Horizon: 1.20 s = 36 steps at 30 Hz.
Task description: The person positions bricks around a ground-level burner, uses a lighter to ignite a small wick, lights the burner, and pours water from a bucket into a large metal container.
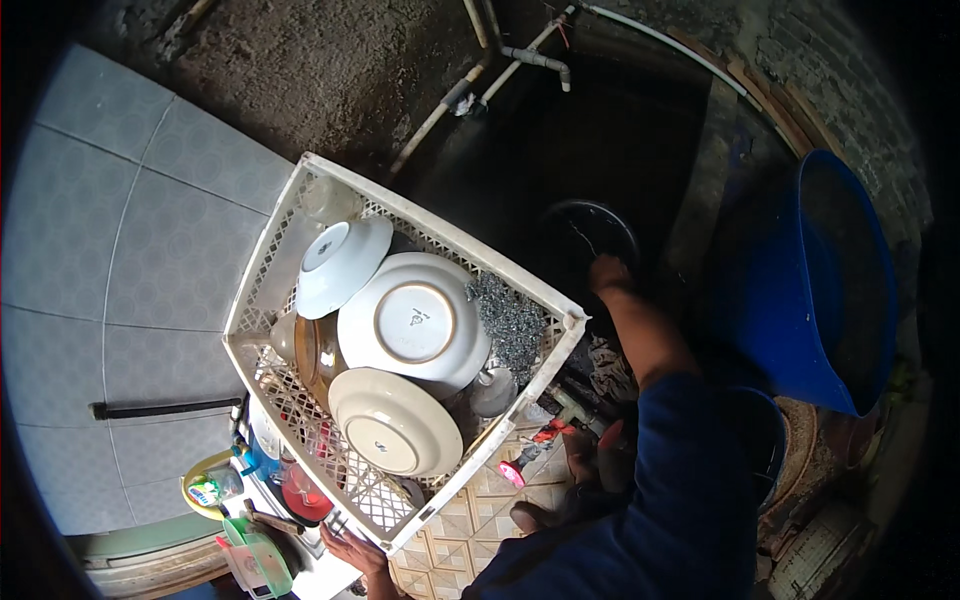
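A white plastic crate with lattice sides holds upturned dishes. Among them are a white bowl, a large white dish, a cream plate, an amber glass dish and a speckled grey item. My left hand is closed at the crate's lower corner, partly hidden by it. Beyond the crate, my outstretched right arm ends at a dark round basin over shadowed water. My right hand is closed at the basin's near rim, its fingertips lost in shadow.
A large blue tub stands at the right. Pipes run along the far wall. Grey tiles lie left of the crate. At lower left, a red cup and green plastic containers sit close by. Patterned flooring shows below.
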Available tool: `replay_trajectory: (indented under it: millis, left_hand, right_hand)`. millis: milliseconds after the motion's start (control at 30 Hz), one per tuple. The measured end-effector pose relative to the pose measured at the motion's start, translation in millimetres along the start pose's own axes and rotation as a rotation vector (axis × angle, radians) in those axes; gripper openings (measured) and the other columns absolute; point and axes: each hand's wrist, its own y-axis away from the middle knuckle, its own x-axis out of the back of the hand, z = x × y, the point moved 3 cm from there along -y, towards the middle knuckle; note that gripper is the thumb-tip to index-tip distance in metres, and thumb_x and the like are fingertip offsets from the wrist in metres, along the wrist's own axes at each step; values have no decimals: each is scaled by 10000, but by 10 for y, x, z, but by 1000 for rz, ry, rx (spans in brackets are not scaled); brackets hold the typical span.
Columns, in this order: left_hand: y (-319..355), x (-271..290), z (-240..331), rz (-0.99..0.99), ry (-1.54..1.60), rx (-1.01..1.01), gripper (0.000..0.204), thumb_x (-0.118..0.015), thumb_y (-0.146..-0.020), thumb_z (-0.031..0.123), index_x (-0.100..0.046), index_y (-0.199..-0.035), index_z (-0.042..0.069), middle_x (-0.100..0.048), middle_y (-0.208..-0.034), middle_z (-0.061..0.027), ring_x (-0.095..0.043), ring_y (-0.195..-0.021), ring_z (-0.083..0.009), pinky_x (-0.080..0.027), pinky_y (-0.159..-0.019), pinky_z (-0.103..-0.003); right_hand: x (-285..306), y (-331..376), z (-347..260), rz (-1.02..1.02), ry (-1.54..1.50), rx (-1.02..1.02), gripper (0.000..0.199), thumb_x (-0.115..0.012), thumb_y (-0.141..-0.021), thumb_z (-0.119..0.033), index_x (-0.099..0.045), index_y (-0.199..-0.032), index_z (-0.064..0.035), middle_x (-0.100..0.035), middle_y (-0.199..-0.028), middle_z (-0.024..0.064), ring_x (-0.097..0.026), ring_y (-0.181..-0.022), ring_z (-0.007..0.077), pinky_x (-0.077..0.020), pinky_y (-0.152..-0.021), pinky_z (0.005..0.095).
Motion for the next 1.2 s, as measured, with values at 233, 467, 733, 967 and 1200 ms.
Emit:
replay_trajectory:
  millis: [233, 467, 733, 967, 1200]
  left_hand:
    - [48, 29, -99, 61, -12, 34, 570, -304, -932, 424, -343, -1320, 9, -359, -1313, -218, -327, -1210, -357, -191, -1016, -459]
    - [52, 83, -134, 2, 27, 92, 578, -287, -919, 463, -322, -1340, 69, -314, -1365, -200, -271, -1278, -359, -111, -1021, -548]
    - [51, 100, -72, 54, -44, 89, 544, -311, -924, 439, -365, -1316, 66, -385, -1310, -185, -341, -1229, -340, -196, -1003, -463]
    - [78, 94, -185, 50, -68, 128, 539, -321, -919, 456, -341, -1346, 128, -360, -1344, -136, -320, -1263, -316, -145, -1025, -516]
    - [96, 64, -266, 45, -41, 109, 518, -310, -930, 468, -329, -1358, 176, -359, -1359, -94, -299, -1286, -302, -138, -1020, -576]
  right_hand:
    - [525, 127, -201, 44, -607, -11, 317, -503, -881, -331, -628, -929, -44, -608, -1015, 165, -588, -958, 284, -464, -783, 420]
    - [1391, 221, -336, 10, -1072, -52, 298, -540, -856, -330, -594, -813, -40, -567, -775, 85, -485, -644, 193, -371, -554, 344]
    - [2293, 1109, 68, 3, -1315, 13, 325, -532, -869, -373, -521, -721, -84, -390, -623, 2, -334, -528, 115, -272, -451, 275]
    - [2894, 2080, 382, 109, -1322, 137, 353, -511, -888, -404, -515, -728, -90, -380, -640, -16, -313, -523, 92, -273, -448, 240]
    - [3235, 3279, 1033, 256, -1299, 180, 333, -528, -901, -343, -533, -699, -78, -374, -533, -60, -266, -391, 50, -233, -383, 219]
